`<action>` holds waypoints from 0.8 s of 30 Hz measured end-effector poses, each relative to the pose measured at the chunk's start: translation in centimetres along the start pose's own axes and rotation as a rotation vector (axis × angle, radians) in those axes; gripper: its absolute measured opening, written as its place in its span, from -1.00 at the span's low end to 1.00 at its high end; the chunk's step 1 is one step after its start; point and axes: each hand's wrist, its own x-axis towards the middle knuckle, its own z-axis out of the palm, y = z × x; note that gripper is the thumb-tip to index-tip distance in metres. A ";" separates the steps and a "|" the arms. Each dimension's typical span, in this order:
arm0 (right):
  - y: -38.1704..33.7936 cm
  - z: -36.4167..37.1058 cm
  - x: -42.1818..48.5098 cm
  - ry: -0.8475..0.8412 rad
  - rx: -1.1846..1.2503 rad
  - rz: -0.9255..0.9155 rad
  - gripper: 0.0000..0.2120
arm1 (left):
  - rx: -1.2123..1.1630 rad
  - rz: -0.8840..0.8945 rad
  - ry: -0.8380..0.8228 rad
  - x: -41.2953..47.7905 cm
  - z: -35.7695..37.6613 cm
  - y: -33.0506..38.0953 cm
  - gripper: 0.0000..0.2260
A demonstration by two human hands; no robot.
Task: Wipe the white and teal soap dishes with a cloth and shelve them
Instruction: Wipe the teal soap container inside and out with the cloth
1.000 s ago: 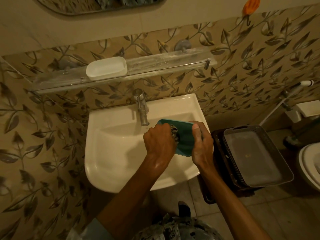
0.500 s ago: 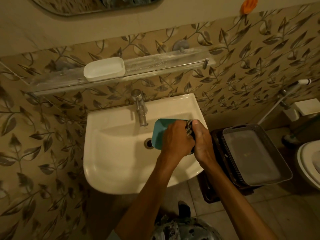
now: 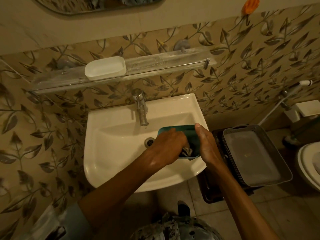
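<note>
Over the right side of the white sink (image 3: 110, 153) I hold the teal soap dish (image 3: 187, 129). My right hand (image 3: 206, 144) grips its right edge, thumb at the far corner. My left hand (image 3: 168, 144) presses a patterned cloth (image 3: 187, 151) inside the dish; most of the cloth is hidden under my fingers. The white soap dish (image 3: 105, 68) stands upright on the glass shelf (image 3: 164, 66) above the tap, left of the shelf's middle.
A metal tap (image 3: 141, 108) rises at the sink's back, just left of the dish. A grey basket (image 3: 254, 155) sits on a dark crate to the right, a toilet (image 3: 310, 165) beyond it. An orange holder (image 3: 251, 5) hangs high on the wall.
My left hand with the cloth slid from the dish's far right part toward its near end. More of the dish's far rim shows now. My right hand kept its grip.
</note>
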 end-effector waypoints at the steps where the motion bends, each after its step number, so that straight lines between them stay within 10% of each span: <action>1: 0.0 -0.2 0.0 0.002 -0.023 0.001 -0.66 | 0.097 -0.026 0.018 -0.3 0.4 -0.2 -0.60; 7: -0.5 -0.8 0.3 0.023 -0.111 -0.101 -0.55 | 0.327 -0.222 0.067 -0.3 2.3 0.9 -0.64; 14: -0.4 -0.7 0.3 0.039 -0.189 -0.167 -0.61 | -0.137 -0.478 0.223 0.2 2.3 1.2 -0.61; 24: -1.1 1.0 0.8 -0.014 -0.115 -0.232 -0.61 | -0.712 -0.405 0.185 -0.1 -0.2 1.8 -0.92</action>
